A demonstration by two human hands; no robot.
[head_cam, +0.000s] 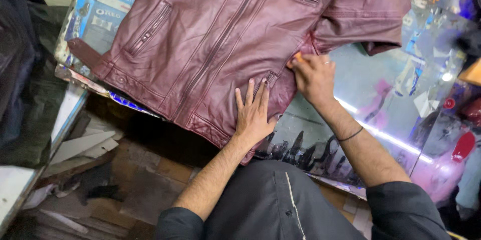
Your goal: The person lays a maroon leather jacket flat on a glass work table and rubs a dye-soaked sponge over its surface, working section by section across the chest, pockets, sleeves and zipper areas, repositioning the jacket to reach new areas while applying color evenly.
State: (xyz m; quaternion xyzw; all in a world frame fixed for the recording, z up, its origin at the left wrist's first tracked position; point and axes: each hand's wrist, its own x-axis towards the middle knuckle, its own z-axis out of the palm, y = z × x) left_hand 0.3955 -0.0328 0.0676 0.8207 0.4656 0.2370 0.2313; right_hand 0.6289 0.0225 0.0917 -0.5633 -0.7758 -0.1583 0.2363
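A maroon leather jacket (210, 34) lies spread front-up on a glass-topped counter (381, 99), zip closed, one sleeve folded across at the upper right. My left hand (253, 112) presses flat on the jacket's lower hem, fingers spread. My right hand (313, 74) rests at the jacket's side seam just under the sleeve, fingers curled around a small orange-tan object (297, 57) held against the leather. A thin dark band circles my right wrist.
Printed posters and a reflected light strip show through the glass. A dark garment (22, 69) hangs at the left over a white shelf edge. Paper scraps and cardboard litter the floor (100, 170) below. Red and pink items sit at the right edge.
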